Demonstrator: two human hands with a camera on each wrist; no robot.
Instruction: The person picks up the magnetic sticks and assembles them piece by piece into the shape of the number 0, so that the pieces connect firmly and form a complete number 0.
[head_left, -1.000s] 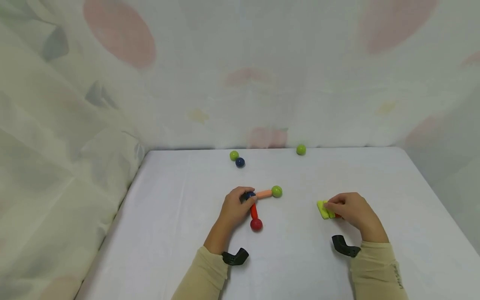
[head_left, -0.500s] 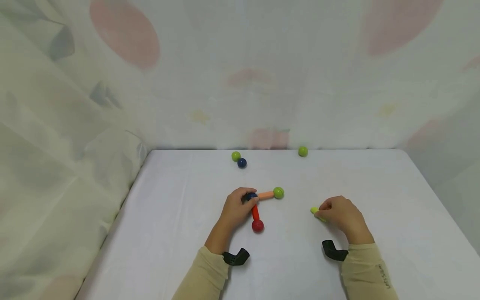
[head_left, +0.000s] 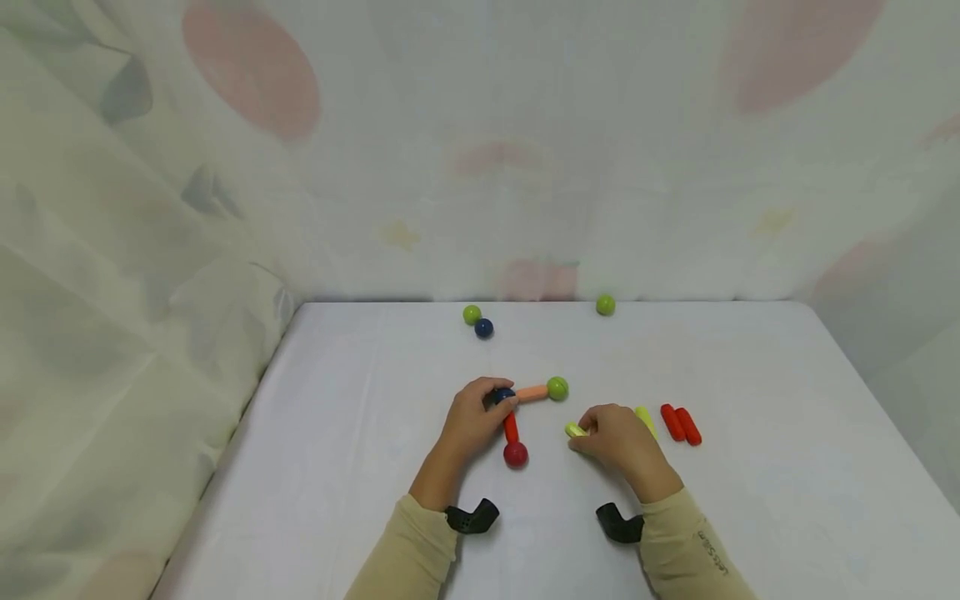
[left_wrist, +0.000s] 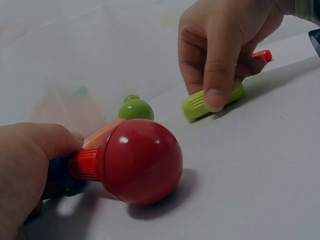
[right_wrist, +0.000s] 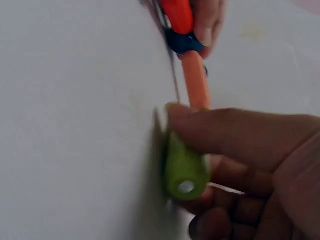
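My left hand (head_left: 471, 422) pinches the dark blue ball (head_left: 505, 397) at the corner of a joined piece on the table. From that ball a red stick (head_left: 512, 428) runs to a red ball (head_left: 516, 454), and an orange stick (head_left: 533, 392) runs to a green ball (head_left: 557, 387). My right hand (head_left: 626, 446) holds a yellow-green magnetic stick (left_wrist: 200, 105) between thumb and fingers, just right of the joined piece. A silvery round spot (right_wrist: 186, 187) shows on the stick's end in the right wrist view.
Right of my right hand lie another yellow-green stick (head_left: 647, 422), partly hidden, and two red sticks (head_left: 681, 424) side by side. Near the back edge sit a loose green ball (head_left: 472, 314), a dark blue ball (head_left: 483, 328) and another green ball (head_left: 606, 305). A patterned cloth (head_left: 420, 150) hangs behind the table.
My right hand has taken one yellow-green stick from the group at the right and moved left with it. The red sticks are now uncovered. My left hand stays on the blue ball.
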